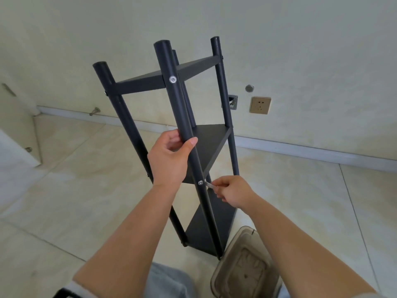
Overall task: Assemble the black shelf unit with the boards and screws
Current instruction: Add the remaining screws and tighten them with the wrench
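While the left hand [171, 157] grips the shelf unit's [189, 134] near post [182, 125], the right hand [231, 191] pinches a small metal key [208, 184] just beside the middle-board screw [200, 182]. That screw looks like the step in hand; next, seat the key and turn.

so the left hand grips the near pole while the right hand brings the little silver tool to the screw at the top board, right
Not quite. In the head view the left hand grips the near pole, but the right hand brings the silver tool to the screw at the middle board, not the top board.

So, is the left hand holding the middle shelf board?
No, the left hand grips the front pole, above the middle shelf board.
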